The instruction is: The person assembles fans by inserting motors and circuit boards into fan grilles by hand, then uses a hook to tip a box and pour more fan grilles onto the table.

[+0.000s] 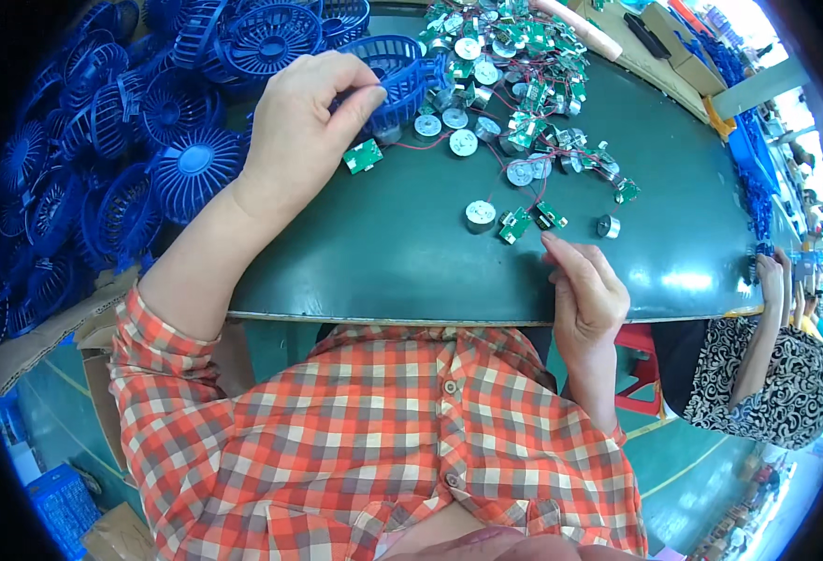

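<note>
My left hand [310,117] pinches the rim of a blue plastic fan guard [383,61], a round slatted basket, over the far middle of the table. Just below it lie a green circuit board [363,157] and a small silver motor [427,125]. My right hand [591,294] hovers at the table's near edge, fingers loosely curled, with nothing visible in it. Close to its fingertips are two small green circuit boards [514,225] and a round silver motor [480,215]. Another small motor [608,226] lies on its side to the right.
Many blue fan guards [194,161] are heaped at the left. A pile of motors wired to circuit boards [528,93] covers the far middle of the green table [411,262]. At the right, another person's hand [774,280] works by blue parts. A red stool [638,369] stands below.
</note>
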### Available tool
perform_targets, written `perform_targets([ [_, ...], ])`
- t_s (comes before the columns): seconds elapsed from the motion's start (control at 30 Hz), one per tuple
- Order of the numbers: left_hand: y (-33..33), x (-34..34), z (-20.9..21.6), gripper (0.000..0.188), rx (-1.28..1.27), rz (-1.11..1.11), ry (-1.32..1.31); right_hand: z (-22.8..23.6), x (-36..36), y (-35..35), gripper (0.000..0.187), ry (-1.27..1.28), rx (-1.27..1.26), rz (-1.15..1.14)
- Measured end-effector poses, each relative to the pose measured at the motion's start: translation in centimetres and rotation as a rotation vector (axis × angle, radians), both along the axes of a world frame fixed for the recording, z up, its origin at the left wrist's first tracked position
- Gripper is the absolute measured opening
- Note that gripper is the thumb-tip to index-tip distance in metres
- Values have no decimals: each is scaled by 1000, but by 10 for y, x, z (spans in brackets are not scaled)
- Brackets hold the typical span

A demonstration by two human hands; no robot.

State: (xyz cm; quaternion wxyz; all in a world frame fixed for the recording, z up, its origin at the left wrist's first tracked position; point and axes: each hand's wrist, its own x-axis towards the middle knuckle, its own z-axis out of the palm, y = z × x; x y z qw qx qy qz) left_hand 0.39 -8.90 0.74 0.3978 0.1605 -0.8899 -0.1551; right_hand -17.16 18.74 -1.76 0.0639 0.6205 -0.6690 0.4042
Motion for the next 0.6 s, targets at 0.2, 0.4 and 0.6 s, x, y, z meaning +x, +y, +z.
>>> perform_targets([
  [0.2,4,5,12,8,-153,-30,238,1,5,-6,32,74,21,-58],
  [0.4,54,19,15,18,-376,-508,124,15,-1,-9,29,72,-10,-111],
  [0.6,73,23,6,20,-384,-643,28,28,-11,-40,36,409,201,-101],
])
